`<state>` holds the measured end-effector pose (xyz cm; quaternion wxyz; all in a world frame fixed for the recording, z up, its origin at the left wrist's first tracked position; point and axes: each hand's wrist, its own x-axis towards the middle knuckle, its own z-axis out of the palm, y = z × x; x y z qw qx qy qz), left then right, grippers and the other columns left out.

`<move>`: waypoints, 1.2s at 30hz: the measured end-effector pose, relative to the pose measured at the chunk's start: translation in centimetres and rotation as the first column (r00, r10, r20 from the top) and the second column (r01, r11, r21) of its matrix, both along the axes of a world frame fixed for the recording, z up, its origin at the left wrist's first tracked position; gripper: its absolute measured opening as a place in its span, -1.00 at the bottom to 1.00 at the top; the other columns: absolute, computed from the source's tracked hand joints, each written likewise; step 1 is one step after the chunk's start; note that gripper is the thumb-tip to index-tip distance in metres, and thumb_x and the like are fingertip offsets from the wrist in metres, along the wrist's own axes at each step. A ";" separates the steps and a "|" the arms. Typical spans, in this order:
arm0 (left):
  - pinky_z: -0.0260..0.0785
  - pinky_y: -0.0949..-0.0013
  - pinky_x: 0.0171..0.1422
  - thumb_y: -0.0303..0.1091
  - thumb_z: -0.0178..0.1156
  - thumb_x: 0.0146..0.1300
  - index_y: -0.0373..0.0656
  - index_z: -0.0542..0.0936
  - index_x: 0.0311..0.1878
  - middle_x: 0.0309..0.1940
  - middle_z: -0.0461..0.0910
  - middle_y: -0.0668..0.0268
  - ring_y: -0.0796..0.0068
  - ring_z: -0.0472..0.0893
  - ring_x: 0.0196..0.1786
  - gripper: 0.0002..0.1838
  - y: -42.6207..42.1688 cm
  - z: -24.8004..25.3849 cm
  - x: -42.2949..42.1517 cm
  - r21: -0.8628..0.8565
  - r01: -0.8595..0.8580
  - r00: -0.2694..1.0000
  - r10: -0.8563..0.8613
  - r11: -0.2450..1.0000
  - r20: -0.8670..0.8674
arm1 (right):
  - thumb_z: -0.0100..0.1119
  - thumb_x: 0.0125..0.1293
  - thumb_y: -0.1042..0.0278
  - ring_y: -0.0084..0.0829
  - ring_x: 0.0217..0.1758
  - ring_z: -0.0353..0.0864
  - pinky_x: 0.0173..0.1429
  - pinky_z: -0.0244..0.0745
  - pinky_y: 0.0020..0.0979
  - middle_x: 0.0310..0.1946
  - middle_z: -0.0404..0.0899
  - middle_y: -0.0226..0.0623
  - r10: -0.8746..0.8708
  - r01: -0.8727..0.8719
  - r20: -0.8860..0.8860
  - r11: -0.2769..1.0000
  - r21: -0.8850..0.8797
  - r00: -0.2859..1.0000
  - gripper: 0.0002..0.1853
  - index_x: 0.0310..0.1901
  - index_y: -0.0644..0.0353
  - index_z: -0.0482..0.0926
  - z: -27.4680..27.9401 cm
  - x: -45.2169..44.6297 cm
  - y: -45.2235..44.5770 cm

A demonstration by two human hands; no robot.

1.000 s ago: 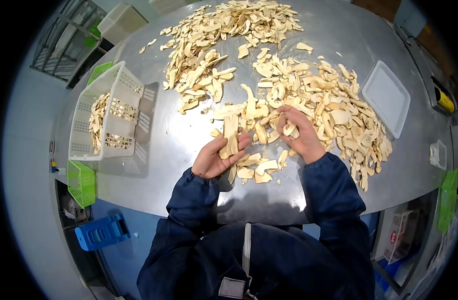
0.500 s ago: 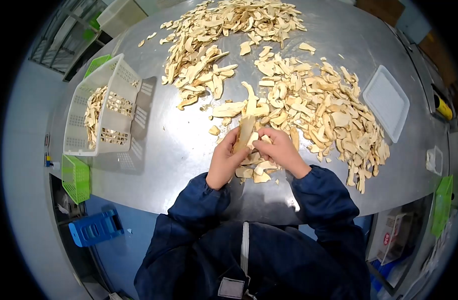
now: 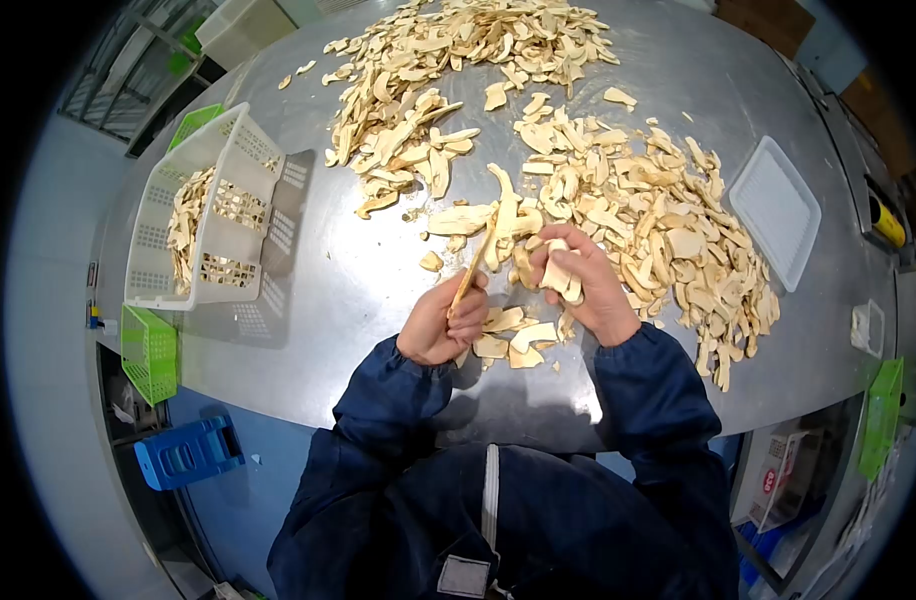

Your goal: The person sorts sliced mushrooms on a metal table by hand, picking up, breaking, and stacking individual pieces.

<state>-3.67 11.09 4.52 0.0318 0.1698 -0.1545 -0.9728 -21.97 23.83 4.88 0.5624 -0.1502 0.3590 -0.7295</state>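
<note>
My left hand [image 3: 445, 322] is closed round a long pale slice [image 3: 473, 270], which stands edge-on and points away from me. To its right, my right hand [image 3: 590, 285] grips pale slices [image 3: 561, 279] between thumb and fingers. Both hands are above the near part of the metal table [image 3: 318, 345]. Between and just below them lie several short pieces [image 3: 518, 337]. Beyond my right hand spreads a wide heap of dried-looking slices [image 3: 668, 235], and another heap [image 3: 458, 50] lies at the far side.
A white perforated basket [image 3: 228, 215] holding slices stands at the left, with a green basket [image 3: 150, 352] below it. An empty white tray [image 3: 775, 212] lies at the right. A blue stool [image 3: 190, 453] is on the floor at lower left.
My hands came together around the long slice, then moved apart again. The slice in my left hand has turned from face-up to edge-on. My right hand still has pale pieces.
</note>
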 end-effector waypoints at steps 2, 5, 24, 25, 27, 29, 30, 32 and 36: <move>0.06 0.67 -0.65 -0.27 -0.27 0.47 -0.25 0.36 -0.04 -0.67 0.19 0.52 0.76 0.19 -0.70 -0.72 0.2 0.2 0.1 0.316 0.147 0.987 -0.117 0.937 -0.112 | 0.02 0.29 0.43 -0.53 -0.51 0.50 -0.59 0.31 -0.61 -0.43 0.50 -0.30 0.060 -0.056 -0.091 0.998 0.037 0.994 -0.79 -0.05 0.26 0.42 0.0 0.1 -0.1; 0.11 0.67 -0.66 -0.22 -0.32 0.48 -0.28 0.32 0.05 -0.66 0.19 0.48 0.75 0.18 -0.73 -0.65 0.6 -0.8 -0.1 0.526 0.334 0.940 -0.232 0.782 -0.251 | 0.05 0.28 0.42 -0.56 -0.58 0.45 -0.59 0.26 -0.60 -0.49 0.48 -0.36 0.137 -0.127 -0.171 0.990 0.068 0.976 -0.80 -0.08 0.24 0.43 0.7 0.8 0.1; 0.29 0.72 -0.47 -0.33 -0.01 0.38 -0.30 0.43 0.07 -0.22 0.62 0.28 0.70 0.55 -0.34 -0.70 1.7 1.3 -0.7 -0.676 0.199 0.964 -0.018 0.709 0.265 | 0.09 0.28 0.32 -0.65 -0.64 0.38 -0.62 0.18 -0.63 -0.56 0.47 -0.42 0.014 0.014 -0.215 0.991 0.129 0.976 -0.86 -0.28 0.21 0.47 -1.1 0.4 0.1; 0.29 0.72 -0.46 -0.32 -0.01 0.38 -0.29 0.44 0.05 -0.23 0.62 0.29 0.71 0.55 -0.35 -0.71 1.7 1.4 -0.7 -0.694 0.195 0.964 -0.004 0.693 0.266 | 0.09 0.28 0.32 -0.65 -0.63 0.38 -0.61 0.19 -0.63 -0.55 0.47 -0.42 0.001 0.025 -0.200 0.992 0.126 0.980 -0.86 -0.25 0.21 0.47 -1.0 0.5 0.1; 0.26 0.73 -0.47 -0.31 -0.01 0.37 -0.27 0.45 -0.01 -0.24 0.61 0.32 0.73 0.54 -0.37 -0.74 1.9 1.7 -0.8 -0.714 0.200 0.959 0.016 0.671 0.284 | 0.09 0.28 0.32 -0.66 -0.62 0.37 -0.60 0.19 -0.64 -0.52 0.47 -0.43 -0.026 0.047 -0.167 0.992 0.121 0.986 -0.83 -0.21 0.22 0.48 -0.5 0.8 0.1; 0.23 0.73 -0.48 -0.30 -0.01 0.37 -0.25 0.46 -0.05 -0.27 0.61 0.35 0.76 0.52 -0.39 -0.77 2.3 1.7 -0.9 -0.742 0.218 0.955 0.018 0.634 0.295 | 0.11 0.28 0.31 -0.68 -0.60 0.37 -0.59 0.20 -0.65 -0.49 0.47 -0.44 0.026 0.002 -0.259 0.994 0.106 0.966 -0.82 -0.18 0.21 0.49 0.0 1.1 0.1; 0.21 0.73 -0.49 -0.30 -0.01 0.37 -0.24 0.47 -0.07 -0.29 0.61 0.36 0.77 0.51 -0.40 -0.78 2.5 1.7 -1.0 -0.761 0.231 0.954 0.010 0.606 0.298 | 0.11 0.28 0.31 -0.69 -0.59 0.37 -0.58 0.20 -0.65 -0.48 0.47 -0.45 0.051 -0.021 -0.303 0.995 0.101 0.952 -0.82 -0.16 0.21 0.49 0.1 1.2 0.0; 0.14 0.72 -0.51 -0.28 -0.02 0.38 -0.23 0.48 -0.10 -0.35 0.58 0.39 0.78 0.48 -0.45 -0.78 2.7 1.6 -1.0 -0.792 0.256 0.958 -0.034 0.555 0.285 | 0.11 0.28 0.32 -0.71 -0.57 0.37 -0.57 0.20 -0.66 -0.47 0.46 -0.47 0.112 -0.068 -0.343 0.988 0.139 0.933 -0.82 -0.15 0.20 0.49 -0.4 1.5 0.0; 0.29 0.61 -0.41 -0.33 -0.05 0.40 -0.32 0.53 -0.10 -0.41 0.55 0.36 0.66 0.50 -0.46 -0.74 3.2 2.1 -1.0 -0.780 0.268 0.957 -0.061 0.565 0.284 | 0.12 0.27 0.35 -0.71 -0.53 0.38 -0.58 0.20 -0.67 -0.40 0.47 -0.47 0.143 -0.121 -0.237 0.987 0.104 0.961 -0.86 -0.21 0.21 0.50 -0.6 2.0 0.1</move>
